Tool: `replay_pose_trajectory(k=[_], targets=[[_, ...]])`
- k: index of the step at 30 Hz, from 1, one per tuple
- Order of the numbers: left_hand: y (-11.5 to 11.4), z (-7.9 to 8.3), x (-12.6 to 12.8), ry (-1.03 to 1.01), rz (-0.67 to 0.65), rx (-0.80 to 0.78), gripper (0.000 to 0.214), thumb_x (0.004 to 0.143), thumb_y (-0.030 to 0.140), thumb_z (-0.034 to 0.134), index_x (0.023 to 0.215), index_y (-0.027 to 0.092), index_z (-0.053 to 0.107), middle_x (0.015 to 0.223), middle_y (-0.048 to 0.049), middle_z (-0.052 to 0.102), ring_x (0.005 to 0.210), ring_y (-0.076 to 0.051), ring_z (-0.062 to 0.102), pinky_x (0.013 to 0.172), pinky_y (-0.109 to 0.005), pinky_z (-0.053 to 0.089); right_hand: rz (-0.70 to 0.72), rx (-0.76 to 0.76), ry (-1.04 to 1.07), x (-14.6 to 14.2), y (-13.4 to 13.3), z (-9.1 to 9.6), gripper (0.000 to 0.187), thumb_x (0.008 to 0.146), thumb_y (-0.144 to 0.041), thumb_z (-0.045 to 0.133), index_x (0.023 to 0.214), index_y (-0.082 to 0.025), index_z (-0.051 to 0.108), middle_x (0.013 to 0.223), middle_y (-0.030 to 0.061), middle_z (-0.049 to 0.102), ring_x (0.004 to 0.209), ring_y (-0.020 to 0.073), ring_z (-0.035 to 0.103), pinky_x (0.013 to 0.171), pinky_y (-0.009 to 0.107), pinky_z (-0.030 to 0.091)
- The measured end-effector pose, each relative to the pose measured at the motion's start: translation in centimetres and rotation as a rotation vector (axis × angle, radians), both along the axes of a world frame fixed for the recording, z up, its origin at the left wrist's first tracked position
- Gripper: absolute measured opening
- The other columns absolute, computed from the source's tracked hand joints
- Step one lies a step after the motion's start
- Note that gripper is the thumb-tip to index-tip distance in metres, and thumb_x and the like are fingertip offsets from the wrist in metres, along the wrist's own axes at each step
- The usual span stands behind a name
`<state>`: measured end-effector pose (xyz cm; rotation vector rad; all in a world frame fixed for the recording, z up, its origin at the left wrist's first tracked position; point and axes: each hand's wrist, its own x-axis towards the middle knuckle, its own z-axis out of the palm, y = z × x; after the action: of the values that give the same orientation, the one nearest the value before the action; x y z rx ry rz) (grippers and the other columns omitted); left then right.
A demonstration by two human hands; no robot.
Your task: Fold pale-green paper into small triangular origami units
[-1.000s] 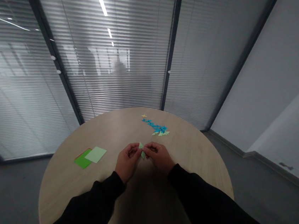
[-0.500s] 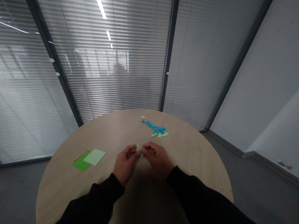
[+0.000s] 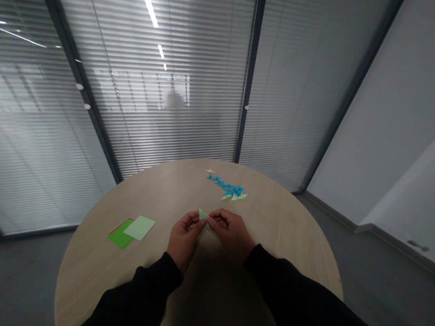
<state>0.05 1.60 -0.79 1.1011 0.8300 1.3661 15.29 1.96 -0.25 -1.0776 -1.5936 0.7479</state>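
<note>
Left hand (image 3: 184,236) and right hand (image 3: 230,229) pinch a pale-green paper triangle (image 3: 203,216) mid-fold, seemingly needing a firm crease, blue paper pieces (image 3: 226,187) at one o'clock.

Round wooden table (image 3: 283,239) before window blinds (image 3: 163,132)
</note>
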Motion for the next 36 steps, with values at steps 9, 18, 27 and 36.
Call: replay_pose_trajectory(k=[9, 18, 27, 36], targets=[[0.0, 0.0, -0.1, 0.085, 0.006, 0.024, 0.028, 0.074, 0.033, 0.078, 0.096, 0.016, 0.072, 0.089, -0.0044, 0.072, 0.082, -0.016, 0.065, 0.079, -0.027, 0.048, -0.003, -0.064, 0.001, -0.2, 0.0, 0.0, 0.021, 0.083, -0.037, 0.063, 0.076, -0.018, 0.067, 0.067, 0.0022, 0.068, 0.06, 0.0152, 0.062, 0.056, 0.025, 0.047], [-0.1, 0.1, -0.4, 0.13, -0.063, 0.029, 0.027, 0.077, 0.038, 0.075, 0.094, 0.017, 0.073, 0.091, -0.0053, 0.074, 0.083, -0.018, 0.066, 0.081, -0.029, 0.049, -0.042, 0.202, -0.231, 0.3, -0.1, 0.3, 0.011, 0.081, -0.024, 0.062, 0.074, -0.017, 0.065, 0.069, 0.0019, 0.066, 0.061, 0.014, 0.06, 0.06, 0.024, 0.047], [0.4, -0.3, -0.6, 0.219, 0.053, 0.106, 0.028, 0.078, 0.041, 0.073, 0.092, 0.016, 0.073, 0.085, -0.0045, 0.072, 0.078, -0.018, 0.063, 0.073, -0.029, 0.047, -0.084, 0.228, -0.224, 0.3, 0.0, -0.1, 0.019, 0.086, -0.031, 0.063, 0.096, -0.021, 0.075, 0.057, -0.0021, 0.06, 0.049, 0.0119, 0.052, 0.051, 0.023, 0.043], [-0.1, 0.5, -1.3, 0.567, 0.196, 0.444, 0.021, 0.085, 0.032, 0.068, 0.102, 0.022, 0.072, 0.096, -0.0052, 0.073, 0.082, -0.019, 0.065, 0.078, -0.033, 0.051, -0.135, 0.208, -0.211, 0.4, -0.8, 0.3, 0.017, 0.087, -0.031, 0.061, 0.096, -0.023, 0.073, 0.078, 0.0022, 0.076, 0.061, 0.0171, 0.071, 0.058, 0.026, 0.054]])
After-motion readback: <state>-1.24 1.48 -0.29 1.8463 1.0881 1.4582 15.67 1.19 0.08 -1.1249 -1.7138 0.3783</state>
